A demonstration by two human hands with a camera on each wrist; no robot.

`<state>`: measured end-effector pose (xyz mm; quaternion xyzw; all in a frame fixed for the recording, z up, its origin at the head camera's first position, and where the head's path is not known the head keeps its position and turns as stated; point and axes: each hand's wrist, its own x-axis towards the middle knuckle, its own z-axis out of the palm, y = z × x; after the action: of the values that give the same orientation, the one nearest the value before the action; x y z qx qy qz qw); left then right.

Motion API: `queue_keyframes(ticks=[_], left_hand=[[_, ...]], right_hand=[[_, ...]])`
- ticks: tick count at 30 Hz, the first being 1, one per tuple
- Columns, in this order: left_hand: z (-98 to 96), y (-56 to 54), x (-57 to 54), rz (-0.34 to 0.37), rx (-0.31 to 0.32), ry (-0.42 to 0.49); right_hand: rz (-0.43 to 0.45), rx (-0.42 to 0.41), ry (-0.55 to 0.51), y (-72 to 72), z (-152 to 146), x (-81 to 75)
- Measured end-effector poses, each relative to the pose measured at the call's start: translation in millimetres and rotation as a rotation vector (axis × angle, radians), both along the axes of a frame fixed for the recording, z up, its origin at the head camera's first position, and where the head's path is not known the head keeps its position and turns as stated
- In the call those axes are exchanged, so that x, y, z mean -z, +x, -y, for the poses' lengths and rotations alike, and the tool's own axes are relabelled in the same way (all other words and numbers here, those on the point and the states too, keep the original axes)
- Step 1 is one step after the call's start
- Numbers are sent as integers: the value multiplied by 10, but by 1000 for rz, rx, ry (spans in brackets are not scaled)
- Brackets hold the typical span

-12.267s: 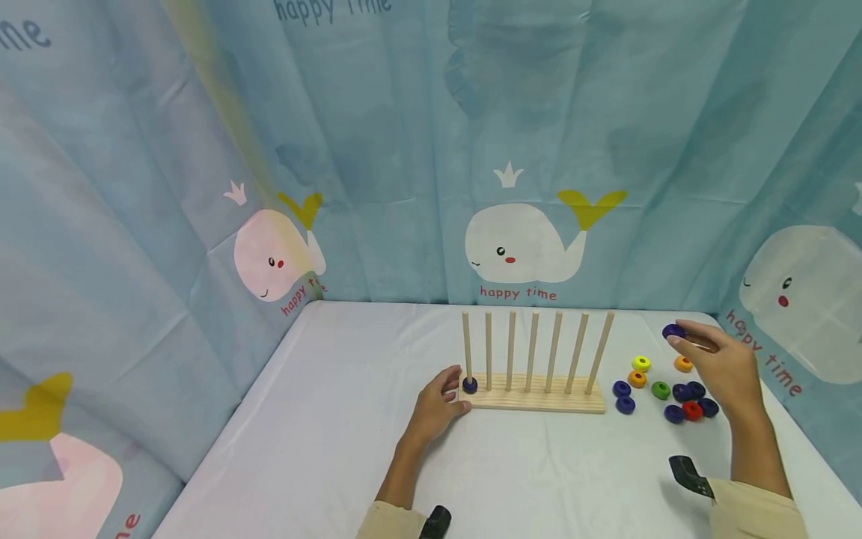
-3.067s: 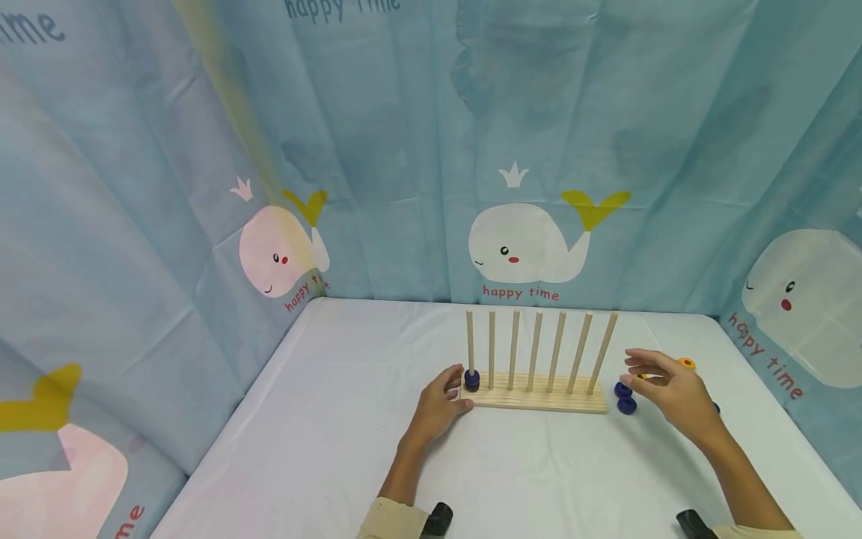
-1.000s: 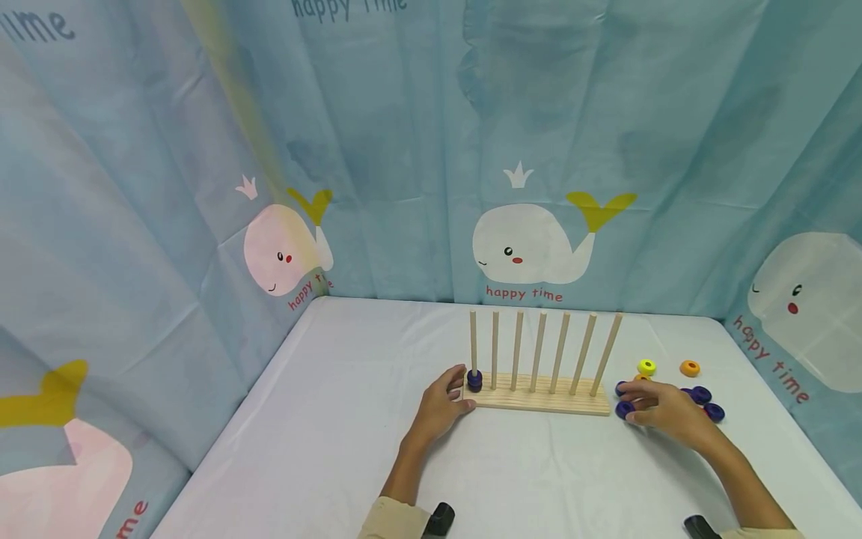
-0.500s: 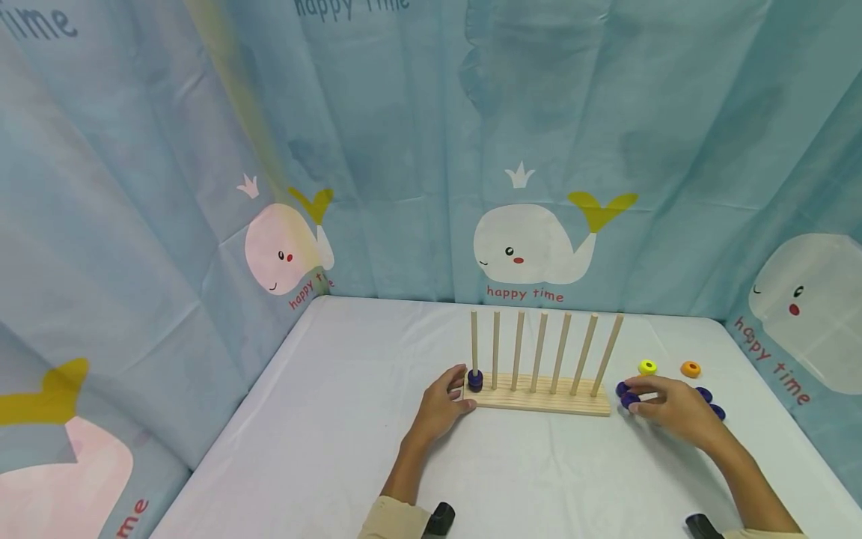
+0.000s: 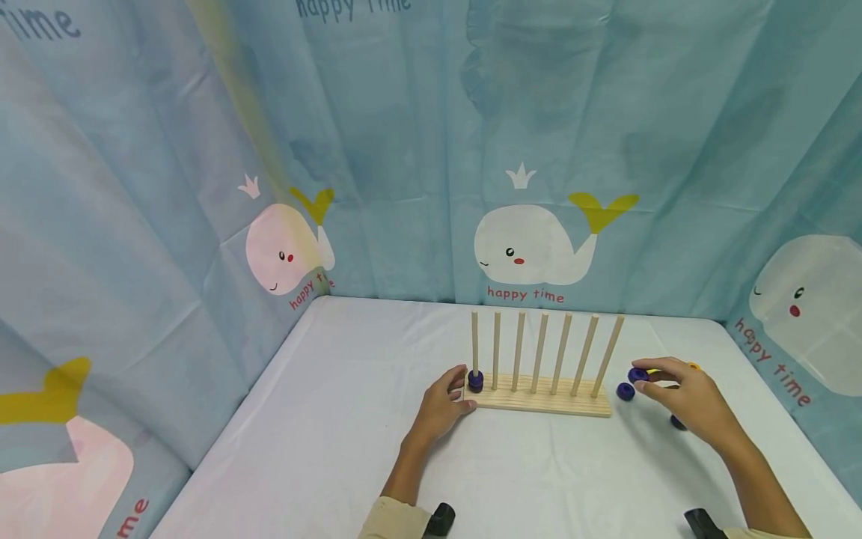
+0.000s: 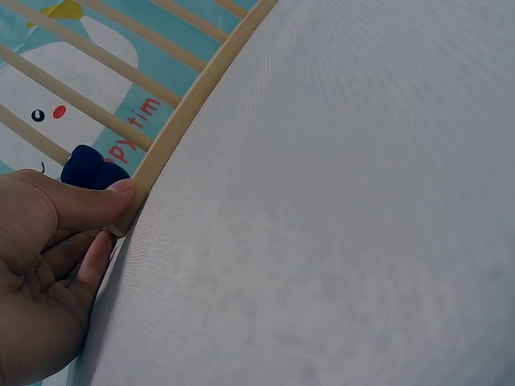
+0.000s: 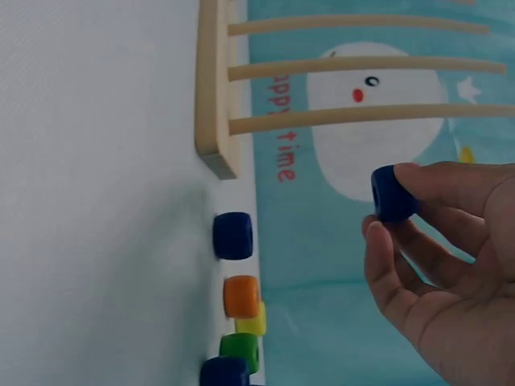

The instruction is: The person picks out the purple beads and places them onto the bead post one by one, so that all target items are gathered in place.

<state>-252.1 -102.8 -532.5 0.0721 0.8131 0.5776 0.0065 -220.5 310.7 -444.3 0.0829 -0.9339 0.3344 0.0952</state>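
A wooden peg rack (image 5: 539,404) with several upright rods stands on the white table. Two dark blue beads (image 5: 475,381) are stacked on its leftmost rod. My left hand (image 5: 438,404) grips that end of the base, its thumb (image 6: 96,205) over the corner in the left wrist view. To the right of the rack, my right hand (image 5: 694,393) pinches another dark blue bead (image 7: 393,195) between thumb and fingers, held up above the table. A loose blue bead (image 5: 625,391) lies just below it, near the rack's right end.
In the right wrist view an orange bead (image 7: 241,297), a yellow bead (image 7: 253,319), a green bead (image 7: 240,351) and another blue bead (image 7: 224,371) lie on the table. My right hand covers part of this group in the head view. A whale-print curtain (image 5: 390,247) hangs behind.
A second blue bead went onto the leftmost rod earlier. Over the last second my right hand took a blue bead from the table and raised it. My left hand stays at the rack.
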Motion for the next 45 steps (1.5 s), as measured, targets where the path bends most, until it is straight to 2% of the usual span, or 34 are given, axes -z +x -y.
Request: queue_keyframes(ticks=[9,19,36,45], left_hand=[[-4,-10,13,-4,1,-2],[1,-1,-3,-13,1,-16],[-6,6,-5,-5,-3,-25],[-6,5,-9,1,-2,-28]], right_hand=[[-154,15,-76,60,98,-158],[-243,21,-129,109,222,-307],[-340,0,-255,187,465,-562],[-374,-47,-294,172,587,-603]])
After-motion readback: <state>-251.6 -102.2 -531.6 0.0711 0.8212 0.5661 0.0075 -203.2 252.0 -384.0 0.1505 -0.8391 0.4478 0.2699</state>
